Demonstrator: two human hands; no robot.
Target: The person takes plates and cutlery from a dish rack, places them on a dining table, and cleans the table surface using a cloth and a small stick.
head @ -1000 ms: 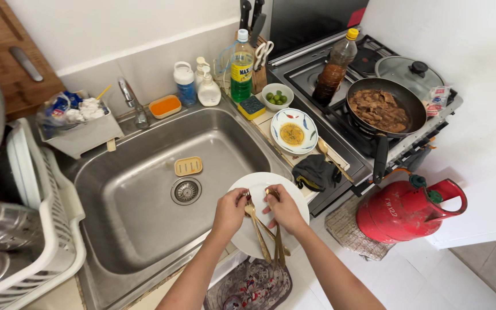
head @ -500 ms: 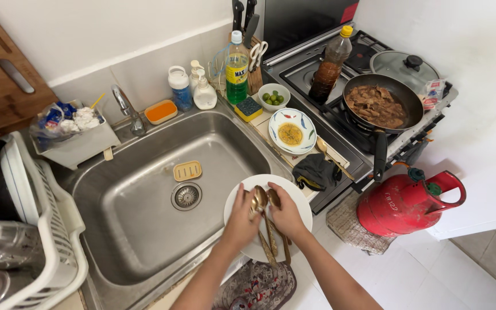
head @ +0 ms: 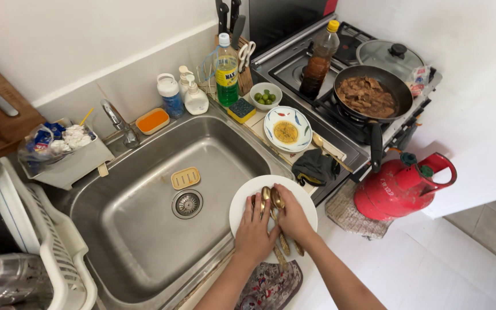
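The large stainless-steel sink basin is seen as a second ago, drain and small yellow soap tray unmoved; the view is shifted slightly, so the black frying pan of brown cooked meat and the red gas cylinder sit a little differently in frame. The round white plate is found at the sink's front right corner, resting over the counter edge, as in the earlier pictures. The change is noted in the gold-coloured spoons: earlier lifted and fanned between the two hands, they are now gathered into a bundle and laid flat against the plate, bowls pointing away from the person, handles trailing toward the body; the cutlery is judged collected and pinned on the plate.

Left hand: palm down, fingers extended and close together, pressed over the spoon handles. Right hand: fingers curled along the bundle's right side, touching it; whether the thumb pinches from beneath cannot be told.
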